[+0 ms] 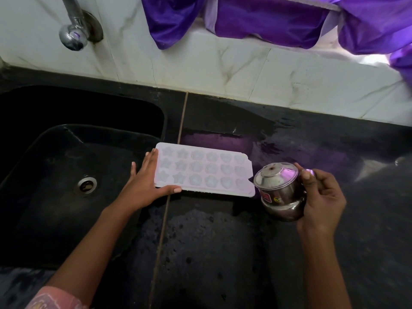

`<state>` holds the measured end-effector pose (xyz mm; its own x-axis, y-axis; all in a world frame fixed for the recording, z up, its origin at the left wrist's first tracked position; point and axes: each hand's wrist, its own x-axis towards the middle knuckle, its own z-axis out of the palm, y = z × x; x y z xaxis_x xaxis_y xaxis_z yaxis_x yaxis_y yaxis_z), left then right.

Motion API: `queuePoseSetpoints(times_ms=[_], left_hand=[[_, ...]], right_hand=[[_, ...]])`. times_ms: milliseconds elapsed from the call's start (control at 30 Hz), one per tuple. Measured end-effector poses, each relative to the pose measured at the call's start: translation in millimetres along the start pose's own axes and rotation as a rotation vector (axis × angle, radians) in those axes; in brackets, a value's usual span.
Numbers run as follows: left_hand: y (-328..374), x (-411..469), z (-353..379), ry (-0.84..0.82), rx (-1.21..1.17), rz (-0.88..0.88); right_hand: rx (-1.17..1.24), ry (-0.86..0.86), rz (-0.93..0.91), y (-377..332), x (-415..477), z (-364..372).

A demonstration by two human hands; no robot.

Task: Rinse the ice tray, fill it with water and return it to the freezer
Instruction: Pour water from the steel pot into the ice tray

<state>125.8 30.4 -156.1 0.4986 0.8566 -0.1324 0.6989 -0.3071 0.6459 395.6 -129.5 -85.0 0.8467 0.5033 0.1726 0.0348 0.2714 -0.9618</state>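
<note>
Head view, starting at the left: the black sink (33, 152) sits dark beside me, and my left hand (145, 186) is out flat at its edge. The fingers are straight along the short left end of the ice tray (205, 172) and the thumb lies along its near edge, bracing it rather than gripping. The tray lies flat on the wet black counter (211, 241), just right of the sink. It's thin pale plastic, so I judge it light, a bit bendy and slick when wet. Once full it will slosh, so I'd want both short ends held and the tray kept level. Its cells glint, but I can't tell if they hold water. At its right end is the steel pot (278, 190), tipped toward the tray, with my right hand (321, 197) curled round it.
</note>
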Motion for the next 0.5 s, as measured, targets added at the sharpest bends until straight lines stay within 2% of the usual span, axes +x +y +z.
queuePoseSetpoints(times_ms=[500], left_hand=[[1.2, -1.0, -0.5, 0.001, -0.001, -0.003]], right_hand=[[-0.027, -0.016, 0.005, -5.0, -1.9, 3.8]])
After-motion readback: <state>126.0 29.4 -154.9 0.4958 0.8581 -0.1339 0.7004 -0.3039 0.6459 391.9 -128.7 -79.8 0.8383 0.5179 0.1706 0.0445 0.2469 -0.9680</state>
